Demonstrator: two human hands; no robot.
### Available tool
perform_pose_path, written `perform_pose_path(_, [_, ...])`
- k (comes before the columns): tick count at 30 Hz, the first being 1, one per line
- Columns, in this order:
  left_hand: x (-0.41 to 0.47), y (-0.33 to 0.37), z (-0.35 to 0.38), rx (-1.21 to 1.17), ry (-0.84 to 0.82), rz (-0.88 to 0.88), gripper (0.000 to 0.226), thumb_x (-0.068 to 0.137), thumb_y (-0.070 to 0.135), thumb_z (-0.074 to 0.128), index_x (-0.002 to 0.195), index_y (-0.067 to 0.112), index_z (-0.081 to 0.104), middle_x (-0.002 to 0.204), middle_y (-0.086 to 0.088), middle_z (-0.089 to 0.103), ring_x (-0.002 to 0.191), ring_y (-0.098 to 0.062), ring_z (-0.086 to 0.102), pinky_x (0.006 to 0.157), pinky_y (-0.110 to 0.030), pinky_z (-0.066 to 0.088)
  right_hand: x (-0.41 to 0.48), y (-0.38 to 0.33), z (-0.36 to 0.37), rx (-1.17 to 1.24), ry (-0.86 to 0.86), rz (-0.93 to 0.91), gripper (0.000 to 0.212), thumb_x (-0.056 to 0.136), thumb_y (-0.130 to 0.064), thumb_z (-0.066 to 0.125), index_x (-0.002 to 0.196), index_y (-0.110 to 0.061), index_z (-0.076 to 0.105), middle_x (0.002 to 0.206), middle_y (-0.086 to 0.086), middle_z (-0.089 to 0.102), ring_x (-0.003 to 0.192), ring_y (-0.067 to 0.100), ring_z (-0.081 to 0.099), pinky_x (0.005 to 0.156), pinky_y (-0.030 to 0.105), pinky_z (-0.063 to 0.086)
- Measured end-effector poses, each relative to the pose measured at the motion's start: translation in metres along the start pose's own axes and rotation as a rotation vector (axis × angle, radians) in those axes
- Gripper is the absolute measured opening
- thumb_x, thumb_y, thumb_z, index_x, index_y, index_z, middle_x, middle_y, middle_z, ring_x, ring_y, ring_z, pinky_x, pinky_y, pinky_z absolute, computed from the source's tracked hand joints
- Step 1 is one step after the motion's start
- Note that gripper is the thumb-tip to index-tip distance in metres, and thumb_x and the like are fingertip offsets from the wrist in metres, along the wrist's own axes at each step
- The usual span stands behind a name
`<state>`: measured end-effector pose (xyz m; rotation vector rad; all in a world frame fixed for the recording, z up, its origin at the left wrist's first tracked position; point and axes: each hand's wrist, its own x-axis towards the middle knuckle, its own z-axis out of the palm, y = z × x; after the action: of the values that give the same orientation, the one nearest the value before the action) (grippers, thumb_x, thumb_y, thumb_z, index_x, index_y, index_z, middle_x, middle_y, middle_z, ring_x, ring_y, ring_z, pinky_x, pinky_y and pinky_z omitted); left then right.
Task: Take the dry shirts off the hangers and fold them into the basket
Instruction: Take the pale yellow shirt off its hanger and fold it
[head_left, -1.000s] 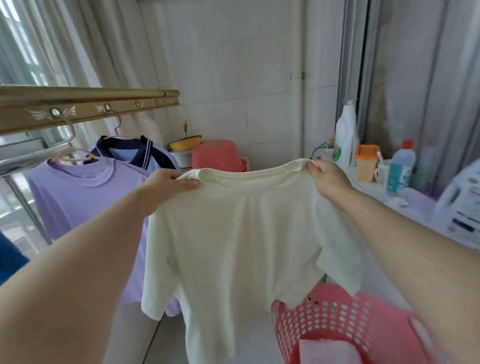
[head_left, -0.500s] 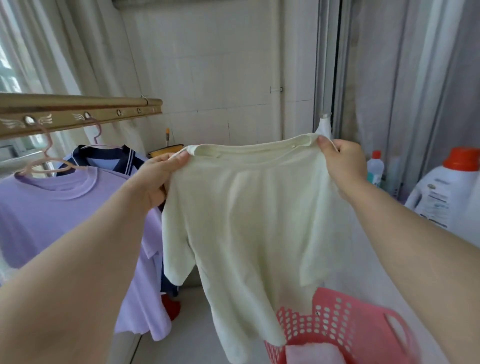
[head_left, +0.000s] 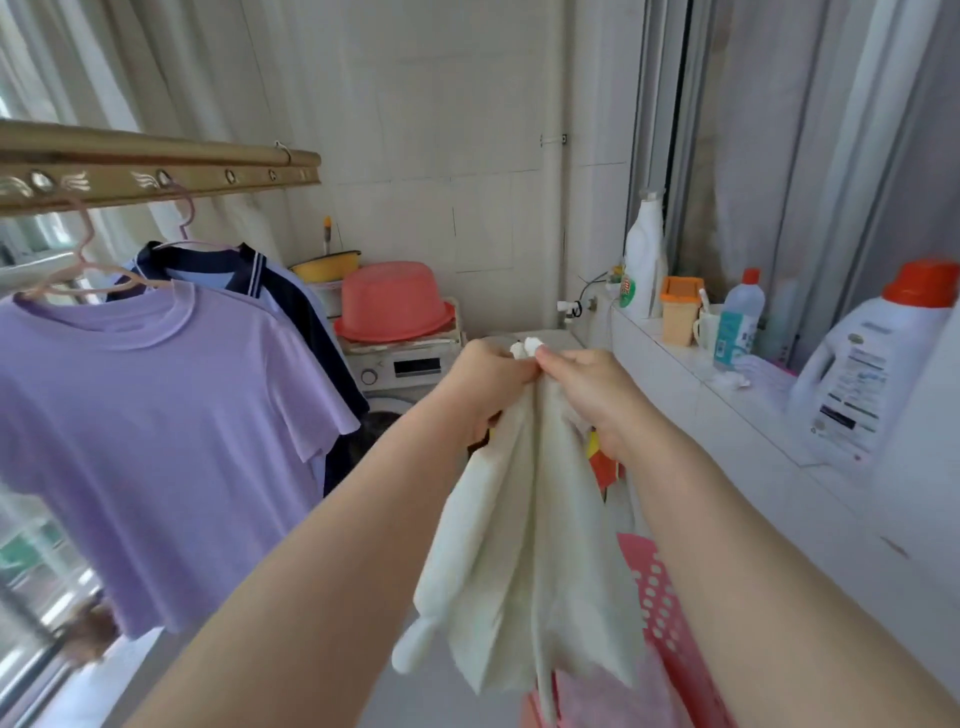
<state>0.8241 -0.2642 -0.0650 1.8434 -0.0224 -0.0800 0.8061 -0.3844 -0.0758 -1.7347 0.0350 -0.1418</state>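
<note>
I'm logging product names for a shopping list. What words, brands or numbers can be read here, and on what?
No text here can be quoted.
Large detergent jug, orange cap: label print too blurred to read.
Tall white bottle: green and red logo, illegible.
Red-capped bottle, blue label: text too small.
Washing machine display: dark, no digits legible.
Cream shirt: no print shows.
</note>
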Motion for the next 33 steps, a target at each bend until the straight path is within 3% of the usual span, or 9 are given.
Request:
perform_pose_path(2, [-0.008,-0.007,0.008,-0.031,-0.013,-0.003,0.012,0.092,0.013,0.059,0.083,0.007,0.055,0.069,-0.010,0.054,0.052,-0.018,0.052,0.043,-0.017,0.044,-0.009,0.007,0.003,-0.059,0.003,-0.015,0.035,0.098,-0.030,0.050,0.111,-0.003,0.066,0.123,0.016,0.063,0.115,0.027,0.057,0.094,0.034,0.045])
perform_pose_path(4, [-0.013,-0.014,0.006,-0.074,-0.039,-0.030,0.010,0.094,0.013,0.059,0.092,0.003,0.057,0.077,-0.010,0.062,0.058,-0.016,0.061,0.046,-0.021,0.052,-0.014,0.012,0.004,-0.102,-0.017,-0.024,0.033,0.099,-0.031,0.047,0.116,-0.011,0.066,0.121,0.010,0.064,0.120,0.025,0.054,0.099,0.036,0.042])
perform_pose_path(8, [-0.020,-0.027,-0.001,-0.142,-0.015,-0.024,0.028,0.094,0.015,0.060,0.112,-0.007,0.059,0.093,-0.016,0.066,0.072,-0.021,0.067,0.060,-0.030,0.060,-0.018,0.022,0.008,-0.118,-0.055,-0.068,0.028,0.098,-0.035,0.045,0.109,-0.024,0.070,0.096,-0.005,0.065,0.109,0.019,0.060,0.081,0.026,0.044])
perform_pose_path(10, [-0.026,-0.032,-0.001,-0.167,0.008,-0.005,0.025,0.094,0.016,0.060,0.108,-0.006,0.060,0.094,-0.017,0.067,0.075,-0.022,0.067,0.061,-0.030,0.059,-0.020,0.024,0.011,-0.100,-0.068,-0.063,0.029,0.099,-0.036,0.045,0.108,-0.024,0.069,0.097,-0.003,0.069,0.103,0.020,0.062,0.081,0.025,0.046])
perform_pose_path(12, [-0.029,-0.038,-0.003,-0.177,0.017,0.009,0.025,0.095,0.017,0.059,0.106,-0.006,0.061,0.097,-0.019,0.068,0.081,-0.024,0.067,0.067,-0.032,0.060,-0.023,0.025,0.014,-0.072,-0.077,-0.043,0.027,0.098,-0.037,0.045,0.107,-0.024,0.068,0.107,0.006,0.069,0.099,0.021,0.063,0.083,0.033,0.049])
perform_pose_path(16, [-0.038,-0.046,-0.005,-0.216,-0.040,0.024,0.022,0.096,0.018,0.058,0.113,0.007,0.065,0.107,-0.015,0.071,0.096,-0.028,0.070,0.078,-0.035,0.059,-0.026,0.021,0.016,0.008,-0.106,-0.008,0.023,0.100,-0.035,0.043,0.092,-0.030,0.064,0.102,0.007,0.070,0.086,0.020,0.064,0.062,0.027,0.047])
perform_pose_path(25, [-0.052,-0.041,-0.012,-0.318,-0.058,0.106,0.022,0.097,0.010,0.052,0.113,0.005,0.066,0.100,-0.015,0.070,0.084,-0.024,0.066,0.084,-0.042,0.055,-0.032,0.014,0.026,0.076,-0.080,-0.057,0.032,0.101,-0.034,0.040,0.084,-0.027,0.066,0.087,0.006,0.071,0.075,0.020,0.068,0.062,0.033,0.056])
perform_pose_path(30, [-0.054,-0.040,-0.016,-0.188,-0.062,0.148,0.045,0.074,0.025,0.080,0.115,0.016,0.063,0.092,-0.005,0.058,0.082,-0.022,0.063,0.080,-0.041,0.055,-0.035,0.008,0.028,0.054,-0.136,-0.011,0.049,0.098,-0.055,0.029,0.113,-0.025,0.064,0.099,0.004,0.071,0.085,0.017,0.066,0.062,0.030,0.050])
perform_pose_path(33, [-0.053,-0.039,-0.017,-0.168,0.025,0.151,0.041,0.066,0.019,0.086,0.103,0.017,0.066,0.092,-0.010,0.059,0.082,-0.030,0.067,0.081,-0.051,0.057,-0.039,0.006,0.029,0.110,-0.241,-0.017,0.054,0.099,-0.055,0.022,0.113,-0.027,0.066,0.097,0.001,0.074,0.086,0.016,0.067,0.071,0.032,0.053])
